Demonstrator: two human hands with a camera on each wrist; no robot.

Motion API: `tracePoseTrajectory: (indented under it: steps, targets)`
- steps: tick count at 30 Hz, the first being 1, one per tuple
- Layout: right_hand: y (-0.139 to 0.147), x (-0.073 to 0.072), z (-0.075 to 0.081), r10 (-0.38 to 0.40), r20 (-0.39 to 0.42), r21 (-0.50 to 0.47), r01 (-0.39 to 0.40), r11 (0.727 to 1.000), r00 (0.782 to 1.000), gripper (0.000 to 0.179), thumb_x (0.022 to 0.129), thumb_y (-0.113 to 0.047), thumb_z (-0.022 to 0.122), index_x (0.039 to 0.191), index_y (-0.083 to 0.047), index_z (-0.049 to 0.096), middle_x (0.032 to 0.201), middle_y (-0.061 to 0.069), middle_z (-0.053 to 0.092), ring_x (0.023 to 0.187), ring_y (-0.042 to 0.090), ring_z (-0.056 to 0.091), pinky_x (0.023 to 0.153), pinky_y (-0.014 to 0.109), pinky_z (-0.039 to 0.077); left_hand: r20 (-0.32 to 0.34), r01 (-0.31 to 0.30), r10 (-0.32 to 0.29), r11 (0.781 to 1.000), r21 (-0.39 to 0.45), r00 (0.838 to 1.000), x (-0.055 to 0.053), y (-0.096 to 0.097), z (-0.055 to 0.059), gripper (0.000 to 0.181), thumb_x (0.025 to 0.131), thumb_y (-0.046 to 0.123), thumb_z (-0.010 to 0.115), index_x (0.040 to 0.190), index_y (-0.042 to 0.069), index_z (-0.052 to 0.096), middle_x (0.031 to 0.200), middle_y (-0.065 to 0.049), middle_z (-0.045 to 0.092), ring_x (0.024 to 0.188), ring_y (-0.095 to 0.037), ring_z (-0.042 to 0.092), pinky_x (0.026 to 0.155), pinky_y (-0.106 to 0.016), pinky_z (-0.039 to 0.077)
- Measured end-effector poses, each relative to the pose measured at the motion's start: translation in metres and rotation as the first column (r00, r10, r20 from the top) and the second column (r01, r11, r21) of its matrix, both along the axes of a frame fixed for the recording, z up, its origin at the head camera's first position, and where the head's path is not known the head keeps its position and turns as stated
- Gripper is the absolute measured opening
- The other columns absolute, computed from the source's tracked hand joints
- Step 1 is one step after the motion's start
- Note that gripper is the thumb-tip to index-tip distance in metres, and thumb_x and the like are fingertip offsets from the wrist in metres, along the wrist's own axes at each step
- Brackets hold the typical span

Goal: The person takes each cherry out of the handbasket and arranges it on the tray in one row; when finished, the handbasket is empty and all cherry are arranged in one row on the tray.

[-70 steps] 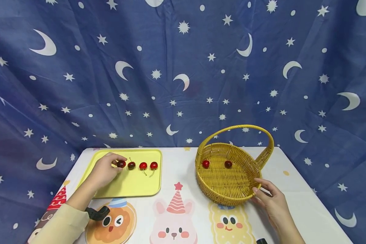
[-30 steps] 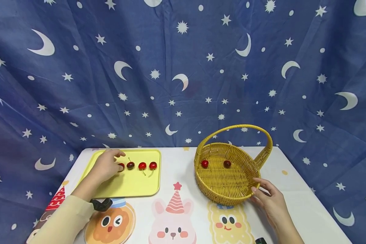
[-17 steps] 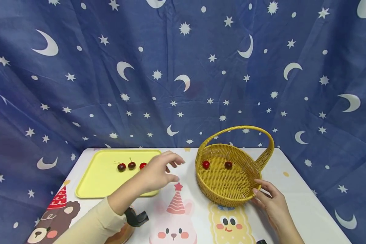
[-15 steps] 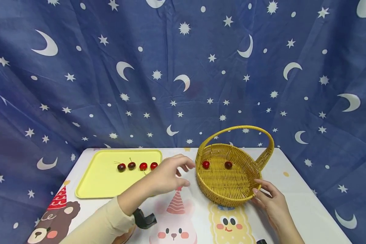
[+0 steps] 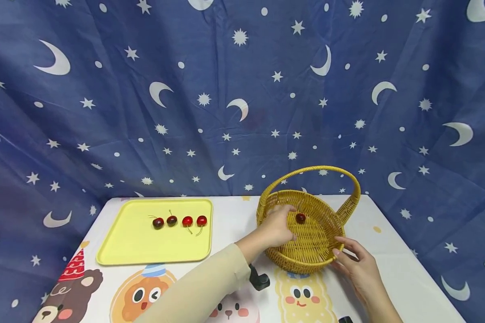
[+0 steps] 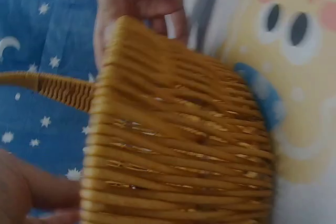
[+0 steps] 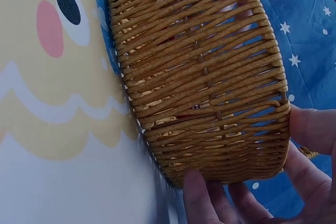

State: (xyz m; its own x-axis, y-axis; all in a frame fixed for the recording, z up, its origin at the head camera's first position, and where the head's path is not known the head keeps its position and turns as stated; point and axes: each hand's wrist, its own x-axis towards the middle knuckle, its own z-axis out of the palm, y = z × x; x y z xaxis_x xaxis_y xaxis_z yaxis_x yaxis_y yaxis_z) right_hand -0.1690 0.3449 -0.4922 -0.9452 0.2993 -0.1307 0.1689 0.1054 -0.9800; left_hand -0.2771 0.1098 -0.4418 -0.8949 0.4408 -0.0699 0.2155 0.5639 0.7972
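Behind everything we see a deep-blue cloth backdrop (image 5: 258, 85), softly creased and printed with white moons, stars and dots. Below it spreads the tabletop (image 5: 234, 224) under a white covering with cartoon figures, among them a bear (image 5: 74, 294) in a red party hat and a yellow biscuit face (image 5: 303, 298).

On the tabletop's right side stands the basket (image 5: 295, 265), round, golden-brown and closely woven, with a tall arched handle (image 5: 314, 169) bound in the same strand. From both wrist cameras we make out the ribbed wall, with light showing through its gaps. Well apart to the left lies a smooth yellow tray (image 5: 153, 251), rectangular with rounded corners and a low raised lip.

The left arm, in a cream sleeve (image 5: 202, 287), slants across the tabletop, and the left hand (image 5: 275, 228) dips over the near left rim into the basket. We see its thumb and index finger spread apart; the other fingers are hidden, and we cannot tell whether the fingertips touch anything. The right hand (image 5: 357, 261) grips the basket's near right rim, its fingers pinching the woven wall from both sides.

Inside the basket we see a dark cherry (image 5: 301, 218), glossy and round, just beyond the left index finger. Four shiny cherries (image 5: 171, 220) sit in a row on the tray, two dark and two bright red, with thin stems.
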Motion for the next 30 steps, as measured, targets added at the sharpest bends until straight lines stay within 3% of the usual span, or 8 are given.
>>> tracePoseTrajectory:
  steps: [5,10,14,18,20,22,26,30]
  targets:
    - [0.0,0.001,0.001,0.015,-0.002,0.001,-0.015,1.0,1.0,0.054,0.105,-0.01,0.07,0.154,0.001,0.051,0.161,0.024,0.033,0.108,0.002,0.068,0.091,0.026,0.064,0.115,-0.099,0.097,0.995,0.011,0.989,-0.017,0.007,-0.001,0.077,0.085,-0.01,0.069,0.156,0.018,0.054,0.157,-0.017,0.047,0.105,-0.03,0.056,0.056,-0.031,0.043]
    - [0.001,0.001,0.001,0.013,-0.013,0.004,-0.013,1.0,1.0,0.054,0.105,-0.009,0.069,0.154,0.001,0.051,0.159,0.024,0.036,0.107,0.002,0.069,0.091,0.026,0.064,0.16,-0.061,0.078,0.992,-0.112,0.984,-0.025,0.014,-0.005,0.065,0.094,-0.009,0.058,0.154,0.015,0.059,0.161,-0.015,0.052,0.071,-0.021,0.045,0.05,-0.029,0.033]
    - [-0.001,0.0,0.001,0.005,-0.01,0.003,-0.005,1.0,1.0,0.053,0.104,-0.007,0.069,0.153,0.002,0.051,0.157,0.023,0.037,0.108,0.004,0.069,0.09,0.026,0.064,0.089,0.089,-0.066,0.954,-0.287,0.994,-0.024,0.016,-0.012,0.043,0.098,-0.005,0.058,0.131,0.015,0.076,0.134,-0.005,0.074,0.075,-0.013,0.053,0.061,-0.026,0.041]
    - [-0.003,0.0,0.001,0.015,-0.014,0.007,-0.015,1.0,1.0,0.053,0.105,-0.008,0.069,0.153,0.002,0.051,0.157,0.024,0.04,0.109,0.005,0.07,0.09,0.026,0.064,0.012,0.255,-0.274,0.877,-0.407,0.962,-0.018,0.015,-0.015,0.026,0.093,-0.003,0.072,0.108,0.016,0.082,0.105,0.004,0.077,0.086,-0.01,0.062,0.074,-0.021,0.049]
    - [-0.003,0.0,0.001,0.024,-0.021,0.012,-0.024,1.0,1.0,0.053,0.105,-0.009,0.069,0.154,0.002,0.051,0.158,0.024,0.039,0.109,0.005,0.07,0.09,0.026,0.064,-0.023,0.286,-0.323,0.866,-0.409,0.946,-0.015,0.014,-0.014,0.022,0.09,0.0,0.079,0.105,0.016,0.08,0.102,0.004,0.075,0.086,-0.011,0.062,0.076,-0.021,0.05]
    - [-0.002,0.0,0.001,0.029,-0.023,0.014,-0.029,0.999,0.999,0.053,0.105,-0.01,0.069,0.154,0.001,0.051,0.159,0.024,0.038,0.11,0.005,0.07,0.09,0.026,0.064,-0.07,0.281,-0.331,0.88,-0.382,0.941,-0.011,0.013,-0.011,0.022,0.09,0.004,0.082,0.107,0.017,0.079,0.106,0.004,0.075,0.087,-0.009,0.061,0.077,-0.02,0.05]
    - [-0.001,0.0,0.001,0.018,-0.027,0.019,-0.018,1.0,0.999,0.053,0.105,-0.009,0.07,0.153,0.002,0.052,0.159,0.024,0.037,0.109,0.004,0.069,0.089,0.025,0.064,-0.132,0.253,-0.287,0.94,-0.229,0.949,0.0,0.004,0.002,0.025,0.091,0.007,0.084,0.114,0.016,0.079,0.117,0.002,0.076,0.094,-0.008,0.064,0.076,-0.019,0.05]
    - [-0.002,0.001,-0.001,0.016,-0.026,0.02,-0.015,1.0,1.0,0.052,0.104,-0.008,0.07,0.152,0.002,0.053,0.158,0.024,0.035,0.108,0.004,0.069,0.088,0.025,0.064,-0.169,0.239,-0.248,0.968,-0.073,0.954,0.018,-0.026,0.022,0.027,0.092,0.011,0.085,0.118,0.016,0.079,0.116,0.004,0.075,0.102,-0.005,0.065,0.082,-0.018,0.052]
